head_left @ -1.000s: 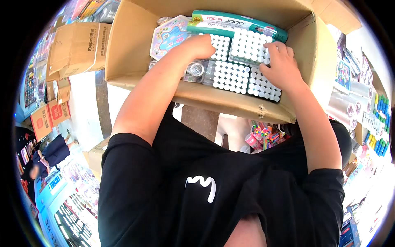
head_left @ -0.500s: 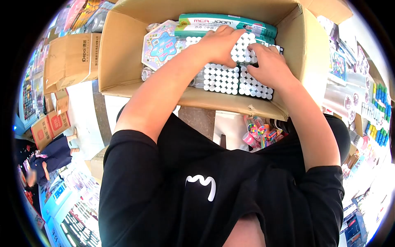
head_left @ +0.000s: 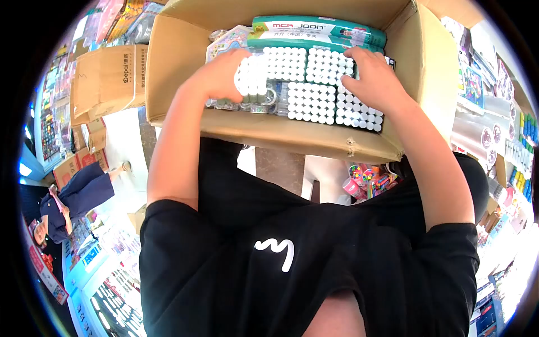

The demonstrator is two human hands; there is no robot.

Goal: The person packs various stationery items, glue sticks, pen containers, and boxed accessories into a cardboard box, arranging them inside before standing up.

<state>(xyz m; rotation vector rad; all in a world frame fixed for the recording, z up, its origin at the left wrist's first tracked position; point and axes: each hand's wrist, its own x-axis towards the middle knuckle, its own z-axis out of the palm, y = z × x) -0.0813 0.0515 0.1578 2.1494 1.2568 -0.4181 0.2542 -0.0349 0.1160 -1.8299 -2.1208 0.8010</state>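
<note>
- Your left hand [head_left: 220, 76] pinches a white-topped pack [head_left: 252, 77] inside the open cardboard box [head_left: 269, 136], beside clear rolls [head_left: 268, 103].
- Your right hand [head_left: 375, 80] is spread, thumb and fingers at the right edge of another pack [head_left: 328, 67].
- The box also holds three similar packs [head_left: 310, 103] and green MCR JOON packages [head_left: 314, 37] along the far wall.
</note>
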